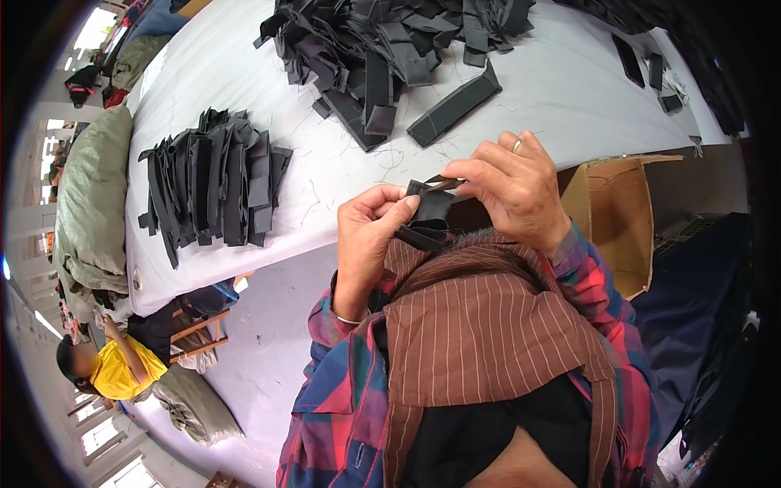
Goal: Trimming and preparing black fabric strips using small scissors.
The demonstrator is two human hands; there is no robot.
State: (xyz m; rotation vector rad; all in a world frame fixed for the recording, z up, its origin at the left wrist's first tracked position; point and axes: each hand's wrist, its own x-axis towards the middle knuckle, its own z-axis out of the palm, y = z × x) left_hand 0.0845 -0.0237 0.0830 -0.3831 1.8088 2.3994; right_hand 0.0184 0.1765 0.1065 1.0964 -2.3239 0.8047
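Note:
Close to my apron, at the near edge of the table, my left hand (374,224) pinches a dark grey fabric strip (429,213) between thumb and fingers. The strip is folded and hangs down below the fingertips. My right hand (512,187), with a ring on one finger, is closed in a pinch at the strip's upper end. Something narrow and dark sits between its thumb and forefinger; whether this is a small tool or part of the strip I cannot tell. One single strip (455,104) lies flat on the table just beyond my hands.
A large loose heap of dark strips (382,49) covers the far middle of the white table (317,154). Left of my hands is a row of stacked strips (213,183). A cardboard box (622,220) stands at right. At left are a stuffed sack (93,195) and a person in yellow (126,368).

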